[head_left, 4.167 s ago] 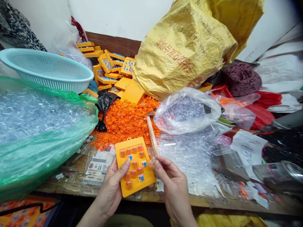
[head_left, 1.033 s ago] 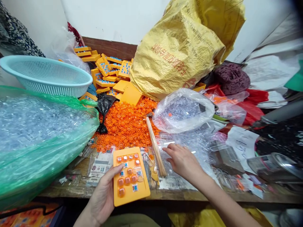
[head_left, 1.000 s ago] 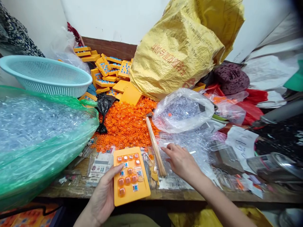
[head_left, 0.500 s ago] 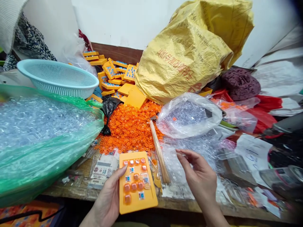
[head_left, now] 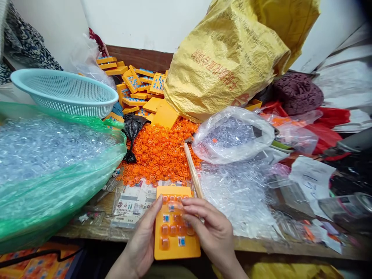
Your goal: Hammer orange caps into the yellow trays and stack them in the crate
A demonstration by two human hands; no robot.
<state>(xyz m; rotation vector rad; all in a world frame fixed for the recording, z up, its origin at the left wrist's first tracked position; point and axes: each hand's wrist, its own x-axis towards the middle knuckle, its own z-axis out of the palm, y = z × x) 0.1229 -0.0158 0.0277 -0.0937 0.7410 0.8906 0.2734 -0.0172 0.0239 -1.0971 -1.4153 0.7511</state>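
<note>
My left hand [head_left: 142, 230] grips the left edge of a flat yellow-orange plastic panel [head_left: 181, 254], its thumb on the face. Rows of translucent orange button caps [head_left: 164, 243] sit on the panel, and several square spots show small blue-and-white pictures [head_left: 181, 241] with no orange cap. Over the panel's upper part, my right hand [head_left: 207, 226] is closed in a pinch. A small clear plastic piece [head_left: 175, 205] shows faintly at its fingertips, above a picture square. The right fingers hide part of the panel's right side.
Behind the panel lies a heap of loose orange caps [head_left: 162, 155], with a wooden-handled tool [head_left: 192, 168] beside it. Clear pieces fill a green bag [head_left: 64, 193] and a white bag [head_left: 232, 155]. Stacked panels [head_left: 136, 91], a blue basket [head_left: 66, 93] and a yellow sack [head_left: 221, 66] stand behind.
My right hand has moved left from beside the clear pieces onto the panel's upper part. The panel and my left hand have shifted slightly right in view.
</note>
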